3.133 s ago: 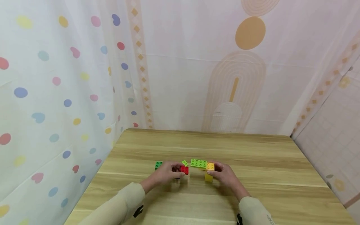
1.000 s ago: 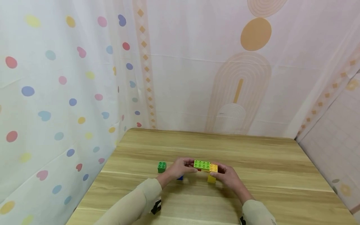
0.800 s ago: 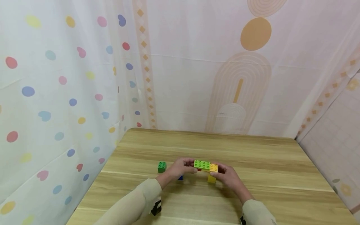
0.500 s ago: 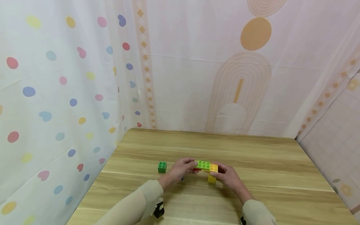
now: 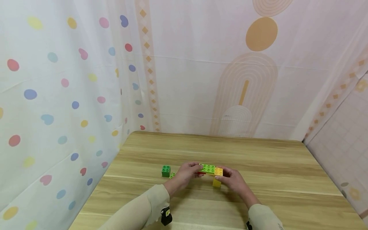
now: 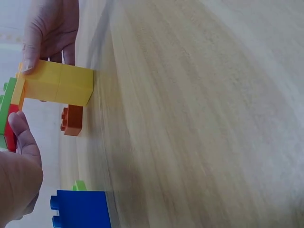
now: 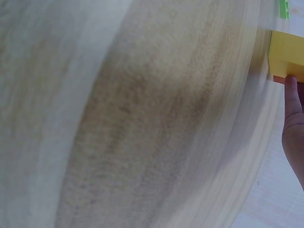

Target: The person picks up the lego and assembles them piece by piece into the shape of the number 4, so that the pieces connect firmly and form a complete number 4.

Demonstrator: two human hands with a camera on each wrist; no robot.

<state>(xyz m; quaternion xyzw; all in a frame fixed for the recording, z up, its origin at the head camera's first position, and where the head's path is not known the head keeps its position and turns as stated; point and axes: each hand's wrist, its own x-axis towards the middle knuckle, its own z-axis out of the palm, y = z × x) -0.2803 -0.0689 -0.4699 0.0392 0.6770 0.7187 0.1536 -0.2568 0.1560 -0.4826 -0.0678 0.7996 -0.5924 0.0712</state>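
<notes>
In the head view, the left hand (image 5: 184, 174) pinches the left end of a long lime-green brick (image 5: 208, 168), thumb on top of it, with a red brick (image 5: 202, 173) tucked under that same end. The right end of the lime-green brick meets an orange-yellow brick (image 5: 219, 171), which tops a yellow column (image 5: 217, 182). The right hand (image 5: 233, 181) grasps this column at its top from the right, thumb on the near side and fingers around the far side. To the left of the left hand, a dark green brick (image 5: 165, 171) sits on the wooden table (image 5: 258, 153), and a small lime piece (image 5: 172, 175) lies just beside it, partly hidden by the wrist. A patterned curtain (image 5: 187, 80) hangs at the far side.

In the left wrist view, which is turned sideways, a finger of the left hand presses against the red brick under the lime-green one. The column shows two yellow blocks, its foot down at the table. An orange-brown brick (image 6: 72, 120) lies beyond it, and a blue brick (image 6: 83, 209) stands nearer, well apart from the column.

In the right wrist view, a digit of the right hand touches the yellow column; the rest of its grasp is out of sight.
</notes>
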